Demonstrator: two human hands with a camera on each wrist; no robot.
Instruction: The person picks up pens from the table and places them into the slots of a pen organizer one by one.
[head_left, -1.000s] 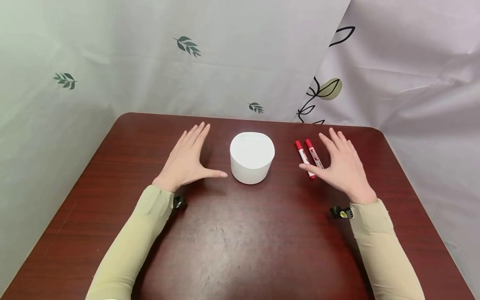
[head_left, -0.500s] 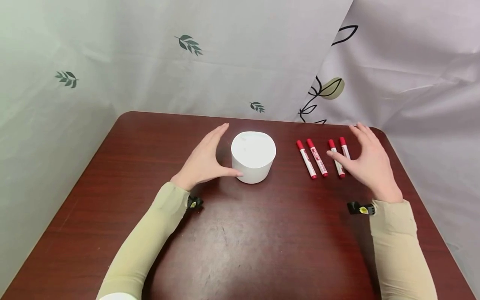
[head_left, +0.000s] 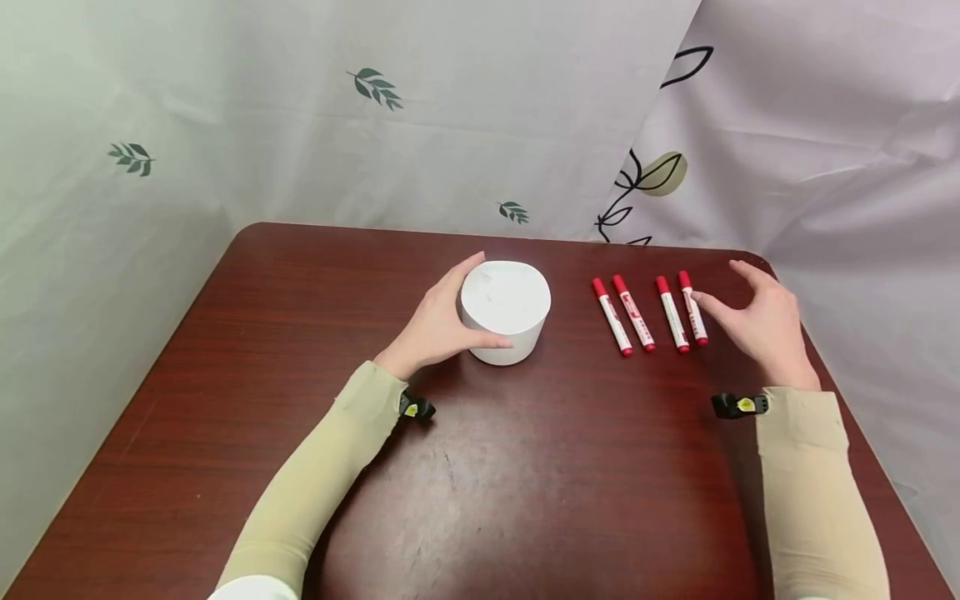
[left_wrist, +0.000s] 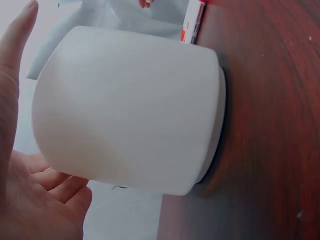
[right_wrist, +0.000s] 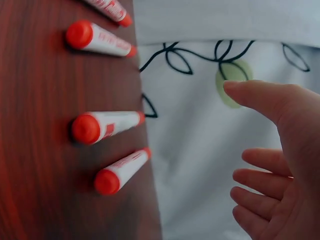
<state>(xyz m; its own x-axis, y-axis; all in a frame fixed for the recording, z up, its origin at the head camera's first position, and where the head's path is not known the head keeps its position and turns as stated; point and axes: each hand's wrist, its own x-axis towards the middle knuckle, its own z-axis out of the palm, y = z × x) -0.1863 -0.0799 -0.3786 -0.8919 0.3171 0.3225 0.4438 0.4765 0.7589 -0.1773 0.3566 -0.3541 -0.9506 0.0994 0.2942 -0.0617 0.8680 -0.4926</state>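
A white tub (head_left: 506, 308) stands on the table (head_left: 562, 467), near the middle of its far edge. The left hand (head_left: 435, 325) curves loosely about the tub's left side, thumb across the front and fingers behind; it is not clenched, and contact cannot be told. The right hand (head_left: 772, 325) is free, spread near the right edge towards the far right corner, its thumb close to the outer pens (head_left: 672, 315). Those two and the inner pens (head_left: 613, 319), all white with red ends, lie between tub and right hand, slanting toward the far edge. A leaf-patterned cloth (head_left: 450, 150) hangs behind that edge and alongside the right edge. Black straps (head_left: 417, 407) jut inward from both sleeves (head_left: 817, 492).
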